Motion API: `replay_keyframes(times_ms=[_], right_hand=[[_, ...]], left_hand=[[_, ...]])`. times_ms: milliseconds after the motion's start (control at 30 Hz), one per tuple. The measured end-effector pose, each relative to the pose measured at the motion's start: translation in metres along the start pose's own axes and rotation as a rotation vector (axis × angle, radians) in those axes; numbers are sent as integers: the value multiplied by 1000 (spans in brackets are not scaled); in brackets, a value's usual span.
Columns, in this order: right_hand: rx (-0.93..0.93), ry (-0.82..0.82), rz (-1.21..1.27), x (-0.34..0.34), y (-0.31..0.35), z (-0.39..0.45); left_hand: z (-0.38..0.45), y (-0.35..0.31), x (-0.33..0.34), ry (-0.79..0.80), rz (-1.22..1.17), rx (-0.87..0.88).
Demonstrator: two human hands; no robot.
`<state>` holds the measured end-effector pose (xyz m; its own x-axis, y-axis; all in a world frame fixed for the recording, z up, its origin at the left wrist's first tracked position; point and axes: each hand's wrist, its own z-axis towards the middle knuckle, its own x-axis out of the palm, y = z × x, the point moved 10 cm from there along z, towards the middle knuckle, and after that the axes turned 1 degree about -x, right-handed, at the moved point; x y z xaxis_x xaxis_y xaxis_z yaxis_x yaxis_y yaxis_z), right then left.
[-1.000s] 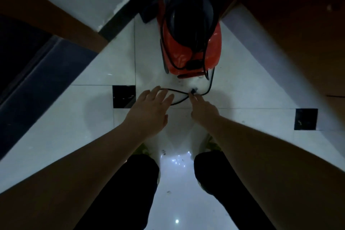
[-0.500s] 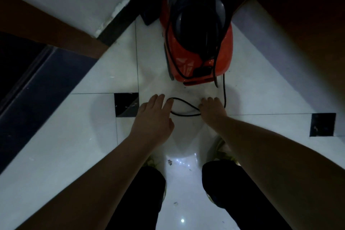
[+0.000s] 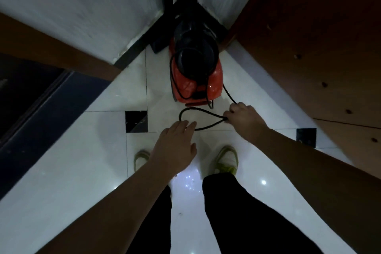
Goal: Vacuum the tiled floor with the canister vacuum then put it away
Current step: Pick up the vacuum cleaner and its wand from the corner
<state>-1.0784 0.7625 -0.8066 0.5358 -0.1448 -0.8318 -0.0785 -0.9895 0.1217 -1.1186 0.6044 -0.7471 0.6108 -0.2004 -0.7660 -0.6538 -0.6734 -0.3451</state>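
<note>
Right hand (image 3: 244, 118) now pinching cord (image 3: 198, 110) loop; left hand (image 3: 175, 146) flat.

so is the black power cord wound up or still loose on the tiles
Partly loose: the black power cord lies in a loop before the red canister vacuum, pinched by the right hand.

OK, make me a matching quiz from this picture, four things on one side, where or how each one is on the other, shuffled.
Things:
1. red vacuum
2. black cord
3. left hand
4. right hand

States:
A. fingers straight, holding nothing
B. looped above the floor
C. parked in the wall corner
D. pinching the loop's ends together

Pairs: 1-C, 2-B, 3-A, 4-D
</note>
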Motion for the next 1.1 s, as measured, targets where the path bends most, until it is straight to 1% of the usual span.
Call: replay_keyframes(times_ms=[100, 133, 200, 267, 333, 400, 467, 567, 633, 667, 700, 733, 800, 833, 867, 967, 1067, 1100], right_hand=[[130, 37, -62, -35, -30, -12], [175, 27, -85, -50, -39, -14], [253, -26, -117, -81, -51, -17], [301, -123, -87, -110, -58, -19], [289, -247, -64, -138, -53, -19], [243, -365, -54, -160, -42, -18], [195, -451, -22, -175, -30, -19], [162, -542, 9, -187, -23, -21], [165, -575, 52, -190, -22, -22], [167, -586, 91, -190, -22, -21], [162, -597, 136, -191, -21, -21], [160, -606, 183, -193, -19, -20], [173, -603, 283, -194, -16, -15], [191, -590, 336, -192, -15, -10], [217, -573, 392, -189, -14, -5], [328, -539, 670, -181, -18, 9], [507, -506, 993, -171, -23, 12], [583, -502, 1114, -166, -23, 12]], left_hand=[[0, -15, -34, -55, -13, -4], [1, -18, -45, -70, -29, 1], [2, -26, -65, -119, -39, 24], [5, -34, -88, -183, -39, 43], [13, -41, -106, -223, 2, 48], [24, -45, -127, -295, 127, 34], [33, -46, -151, -417, 209, 2], [33, -50, -191, -667, 331, -43], [31, -51, -208, -783, 420, -23], [31, -48, -212, -814, 447, 3], [32, -44, -214, -811, 456, 27], [38, -37, -213, -750, 445, 46], [54, -17, -203, -475, 334, 20], [59, -5, -196, -325, 253, -37], [62, 6, -191, -225, 174, -90], [63, 23, -187, -123, -102, -157], [63, 34, -171, -7, -466, -213], [63, 36, -168, 8, -567, -226]])
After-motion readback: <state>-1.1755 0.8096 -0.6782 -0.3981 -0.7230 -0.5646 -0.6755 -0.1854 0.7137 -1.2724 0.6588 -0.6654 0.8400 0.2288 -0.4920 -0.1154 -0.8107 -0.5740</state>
